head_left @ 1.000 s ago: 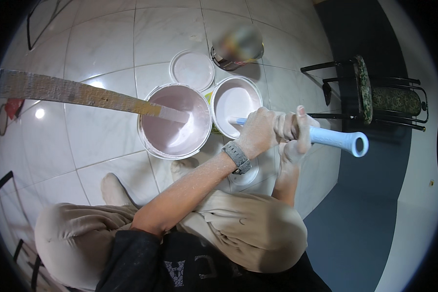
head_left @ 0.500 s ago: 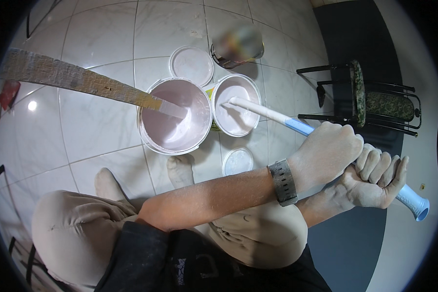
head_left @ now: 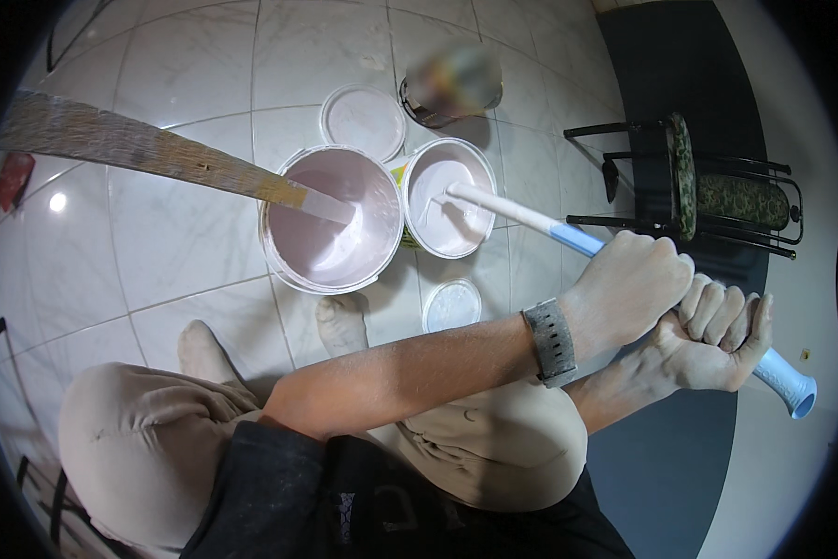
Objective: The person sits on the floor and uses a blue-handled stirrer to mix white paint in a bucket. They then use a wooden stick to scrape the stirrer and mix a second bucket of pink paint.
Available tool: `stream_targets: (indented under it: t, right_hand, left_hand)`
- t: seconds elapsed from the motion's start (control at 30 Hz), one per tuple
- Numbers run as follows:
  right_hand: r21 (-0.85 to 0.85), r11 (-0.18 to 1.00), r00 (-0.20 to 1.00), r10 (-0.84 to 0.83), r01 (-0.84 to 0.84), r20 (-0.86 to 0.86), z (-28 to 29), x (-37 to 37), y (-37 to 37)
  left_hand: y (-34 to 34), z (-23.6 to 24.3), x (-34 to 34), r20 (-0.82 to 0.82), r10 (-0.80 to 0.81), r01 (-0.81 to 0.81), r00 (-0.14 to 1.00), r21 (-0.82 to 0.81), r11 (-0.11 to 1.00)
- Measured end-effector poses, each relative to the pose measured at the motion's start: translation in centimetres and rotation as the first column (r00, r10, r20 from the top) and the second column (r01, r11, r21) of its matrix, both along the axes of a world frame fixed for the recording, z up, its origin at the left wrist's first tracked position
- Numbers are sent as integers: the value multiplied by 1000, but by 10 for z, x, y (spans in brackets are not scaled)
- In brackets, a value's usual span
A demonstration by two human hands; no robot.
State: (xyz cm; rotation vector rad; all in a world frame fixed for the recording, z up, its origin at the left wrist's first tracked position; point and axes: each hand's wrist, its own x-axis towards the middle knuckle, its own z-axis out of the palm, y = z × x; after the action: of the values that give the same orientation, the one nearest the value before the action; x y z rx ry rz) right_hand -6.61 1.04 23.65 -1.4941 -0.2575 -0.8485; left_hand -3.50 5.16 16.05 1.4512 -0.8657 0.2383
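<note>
My left hand (head_left: 629, 291), with a grey strap on its wrist, is wrapped round a white and light-blue pole (head_left: 575, 238). Farther along, near the pole's flared blue end, the fingers of my right hand (head_left: 713, 347) curl round it with the palm turned up. Both hands look coated in pale dust. The pole's far tip dips into pale pinkish, paint-like liquid inside a smaller white bucket (head_left: 489, 168). Touching that bucket on its left is a larger white bucket (head_left: 266, 233), its inside smeared with the same pale stuff. A long worn wooden board (head_left: 158, 149) leans in it.
One round lid (head_left: 363, 123) lies behind the buckets, and a smaller one (head_left: 452, 306) in front. A blurred container (head_left: 451, 86) stands at the back. On the right is a black-framed chair with patterned cushions (head_left: 743, 203). A red object (head_left: 13, 182) lies far left on the tiles.
The pole's tip has shifted slightly to the right in the smaller bucket's liquid. Both hands keep their grip. The whole view has drifted a little.
</note>
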Motion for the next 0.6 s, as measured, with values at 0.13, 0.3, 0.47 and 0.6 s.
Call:
stream_targets:
  t: [0.13,0.3,0.47,0.6]
  right_hand:
    - [46,999,1000,-12,13,-21,3,2,-4]
    - [11,997,995,-82,83,-54,5,-5,-9]
    - [83,984,983,162,-155,-84,6,-3,-12]
    - [61,995,993,88,-84,-74,9,-4,-12]
  left_hand:
    - [1,2,2,-8,-13,13,1000,8,1000]
    - [-3,3,-5,-15,-31,31,999,42,999]
    - [-1,7,2,16,-27,26,1000,62,998]
    - [-10,8,-4,-12,-52,53,999,33,998]
